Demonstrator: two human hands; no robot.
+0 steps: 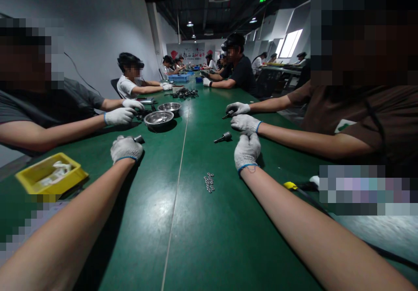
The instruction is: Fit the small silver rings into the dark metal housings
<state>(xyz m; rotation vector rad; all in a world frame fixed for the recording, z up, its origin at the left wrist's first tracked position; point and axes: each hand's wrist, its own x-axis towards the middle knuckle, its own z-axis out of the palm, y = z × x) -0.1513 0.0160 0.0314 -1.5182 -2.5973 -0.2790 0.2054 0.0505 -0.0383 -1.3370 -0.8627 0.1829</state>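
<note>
We see a socket tool lying on the green table, just beyond and to the left of the right hand, which is much the nearer of the two. Its long axis runs roughly left to right, the thick end towards that glove and the thin shank pointing left, with a small gap to the fingers. These bend down close together, but their tips are hidden, so we cannot tell whether they pinch anything. The left hand, well apart across the table, has its fingers curled around a short metal cylinder that juts out to the right. Nearer us, a cluster of small nuts lies between the forearms. Farther left stand two metal bowls; near left, a yellow bin.
</note>
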